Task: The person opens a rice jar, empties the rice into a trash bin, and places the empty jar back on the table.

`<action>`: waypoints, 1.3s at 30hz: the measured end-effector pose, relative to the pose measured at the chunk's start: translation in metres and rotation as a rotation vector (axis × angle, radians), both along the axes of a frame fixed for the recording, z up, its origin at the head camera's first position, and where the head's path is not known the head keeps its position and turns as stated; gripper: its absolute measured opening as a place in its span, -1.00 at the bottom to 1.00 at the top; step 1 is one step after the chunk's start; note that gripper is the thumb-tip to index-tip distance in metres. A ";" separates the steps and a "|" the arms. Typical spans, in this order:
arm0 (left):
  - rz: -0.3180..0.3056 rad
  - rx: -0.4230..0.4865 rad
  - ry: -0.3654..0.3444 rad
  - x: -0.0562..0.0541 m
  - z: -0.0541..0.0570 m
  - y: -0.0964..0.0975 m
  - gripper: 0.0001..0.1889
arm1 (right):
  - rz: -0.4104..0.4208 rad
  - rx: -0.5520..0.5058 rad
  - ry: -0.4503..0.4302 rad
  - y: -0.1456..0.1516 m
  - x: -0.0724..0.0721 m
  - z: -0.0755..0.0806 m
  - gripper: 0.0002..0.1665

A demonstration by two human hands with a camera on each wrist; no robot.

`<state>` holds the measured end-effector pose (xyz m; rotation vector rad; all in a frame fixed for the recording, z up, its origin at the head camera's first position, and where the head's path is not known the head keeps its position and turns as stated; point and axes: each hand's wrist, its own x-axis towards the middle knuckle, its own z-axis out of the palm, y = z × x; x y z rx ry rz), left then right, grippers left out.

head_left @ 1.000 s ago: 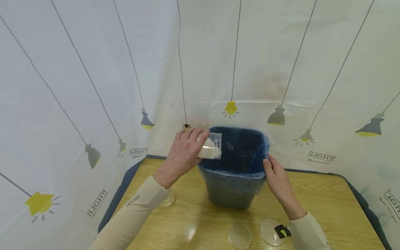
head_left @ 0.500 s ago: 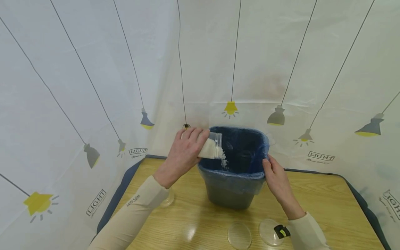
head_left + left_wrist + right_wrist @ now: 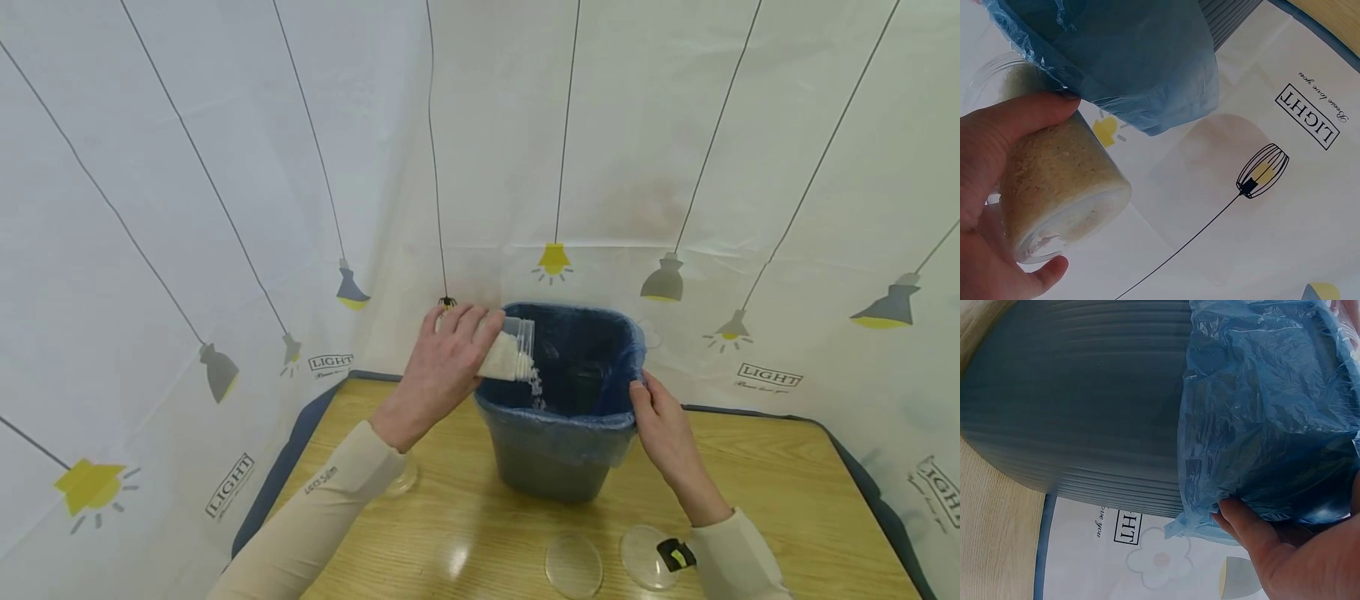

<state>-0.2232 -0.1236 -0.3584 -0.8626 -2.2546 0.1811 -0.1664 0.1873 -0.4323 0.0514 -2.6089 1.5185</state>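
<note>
My left hand (image 3: 446, 354) grips a clear plastic jar (image 3: 1107, 187), tipped on its side with its mouth over the left rim of a grey bin (image 3: 551, 475). Pale, rice-like grains (image 3: 1060, 165) fill much of the jar, and some spill from its mouth into the bin. A thin blue bag (image 3: 555, 427) lines the bin and folds down over its rim. On the opposite side, my right hand (image 3: 667, 433) holds the bin's rim through the bag, thumb on top. In the right wrist view its fingers (image 3: 1250, 531) press against the bag's outer fold.
Two clear round discs, one nearer the middle (image 3: 573, 567) and one by the right sleeve (image 3: 641, 557), lie on the wooden table (image 3: 450, 517). A clear round container (image 3: 405, 477) is partly hidden behind the left forearm. Lamp-printed sheets (image 3: 495, 150) enclose the table's back and sides.
Grains have begun to fall from the jar's mouth into the bin, and their level at the mouth has shifted. Both hands stay in nearly the same place.
</note>
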 end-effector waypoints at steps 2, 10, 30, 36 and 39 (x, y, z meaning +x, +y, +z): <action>0.000 -0.007 0.007 0.000 0.001 0.001 -0.15 | -0.002 -0.001 0.002 0.000 0.000 0.001 -0.29; -0.003 -0.017 0.033 -0.001 0.000 0.001 -0.24 | -0.007 -0.002 0.004 0.000 0.000 0.002 -0.30; 0.011 -0.028 0.046 0.000 0.000 0.002 -0.46 | -0.001 -0.002 -0.004 0.000 0.002 0.002 -0.28; 0.012 -0.027 0.059 -0.001 -0.001 0.002 -0.51 | -0.004 0.006 -0.017 -0.001 0.002 0.001 -0.27; 0.019 -0.030 0.056 0.000 -0.001 0.002 -0.52 | -0.005 0.012 -0.024 -0.001 0.002 0.001 -0.26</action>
